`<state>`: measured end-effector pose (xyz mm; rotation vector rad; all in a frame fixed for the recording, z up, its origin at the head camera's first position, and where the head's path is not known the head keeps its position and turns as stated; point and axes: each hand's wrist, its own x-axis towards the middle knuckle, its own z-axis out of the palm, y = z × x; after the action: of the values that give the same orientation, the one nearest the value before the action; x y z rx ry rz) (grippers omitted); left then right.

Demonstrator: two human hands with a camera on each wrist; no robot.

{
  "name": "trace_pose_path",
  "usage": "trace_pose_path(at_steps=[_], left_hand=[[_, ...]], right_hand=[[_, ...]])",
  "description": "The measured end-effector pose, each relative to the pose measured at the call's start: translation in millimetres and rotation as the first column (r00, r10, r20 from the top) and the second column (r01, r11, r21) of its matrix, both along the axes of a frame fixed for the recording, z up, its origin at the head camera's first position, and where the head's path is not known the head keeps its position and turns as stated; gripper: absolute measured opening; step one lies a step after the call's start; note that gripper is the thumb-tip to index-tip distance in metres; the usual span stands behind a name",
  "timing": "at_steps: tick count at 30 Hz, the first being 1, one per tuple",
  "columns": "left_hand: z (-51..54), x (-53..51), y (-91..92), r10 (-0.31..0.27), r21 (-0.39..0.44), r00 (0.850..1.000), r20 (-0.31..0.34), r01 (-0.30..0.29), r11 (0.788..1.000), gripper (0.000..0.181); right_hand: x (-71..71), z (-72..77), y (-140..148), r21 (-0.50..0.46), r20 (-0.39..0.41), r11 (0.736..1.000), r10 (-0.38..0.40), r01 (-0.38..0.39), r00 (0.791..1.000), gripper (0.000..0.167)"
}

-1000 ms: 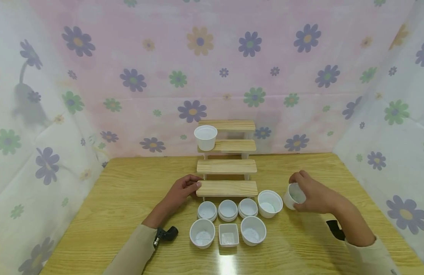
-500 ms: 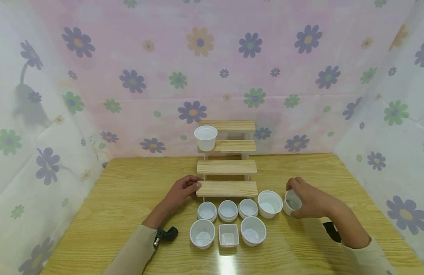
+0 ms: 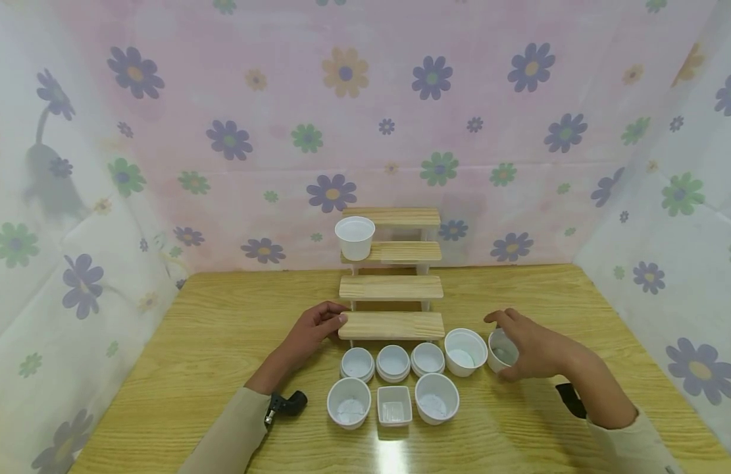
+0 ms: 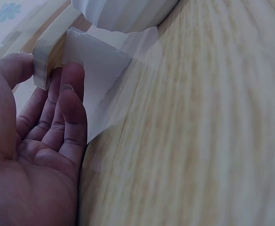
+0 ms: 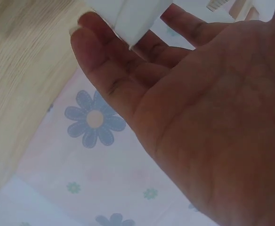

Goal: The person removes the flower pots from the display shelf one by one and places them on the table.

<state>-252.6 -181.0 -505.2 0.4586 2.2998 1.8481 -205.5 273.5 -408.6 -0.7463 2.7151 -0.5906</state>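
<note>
My left hand [image 3: 310, 329] holds the left end of the lowest step of a wooden step stand [image 3: 391, 325]. In the left wrist view, the thumb lies on the step's end [image 4: 48, 56] and the fingers curl beneath it. To the right, my right hand [image 3: 537, 345] is spread loosely around a white cup [image 3: 501, 352] standing on the table. The fingertips look apart from its rim in the head view; part of the cup is hidden behind the hand. Beside it stands another white cup [image 3: 466, 352]. A white tub [image 3: 355, 238] sits on the stand's upper left.
Three small round white jars [image 3: 393, 363] line up before the stand. Nearer me are two white cups [image 3: 349, 403] [image 3: 437, 398] with a square white dish [image 3: 395, 405] between them. Flowered cloth [image 3: 270, 131] walls in the wooden table [image 3: 235, 309].
My right hand has shifted the white cup slightly left, toward the neighbouring cup, and its fingers have loosened from the rim. The left hand has stayed on the stand.
</note>
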Motion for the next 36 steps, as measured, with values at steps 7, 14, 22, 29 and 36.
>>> trace_pose_path(at_steps=[7,14,22,29,36], left_hand=[[-0.6,0.5,-0.3,-0.006,-0.003,1.0,-0.005,0.006,1.0,0.033],[-1.2,0.2,-1.4,-0.002,-0.006,1.0,-0.006,0.002,1.0,0.033],[-1.0,0.2,0.0,-0.006,-0.005,1.0,-0.005,0.006,1.0,0.032],[-2.8,-0.3,0.4,-0.003,0.006,1.0,0.005,0.003,1.0,0.032],[-2.2,-0.8,0.5,0.002,-0.002,1.0,-0.006,-0.002,1.0,0.032]], right_hand=[[-0.8,2.8,-1,-0.045,-0.117,0.999,0.025,-0.031,0.993,0.095],[-5.0,5.1,-4,-0.112,-0.216,0.994,-0.018,-0.006,0.976,0.091],[-10.6,10.5,-7,-0.161,-0.354,0.987,-0.041,-0.018,0.934,0.079],[-18.3,19.7,-15,-0.175,-0.425,0.983,-0.024,-0.056,0.905,0.079],[-25.2,39.3,-26,-0.161,-0.483,0.98,0.025,-0.117,0.875,0.077]])
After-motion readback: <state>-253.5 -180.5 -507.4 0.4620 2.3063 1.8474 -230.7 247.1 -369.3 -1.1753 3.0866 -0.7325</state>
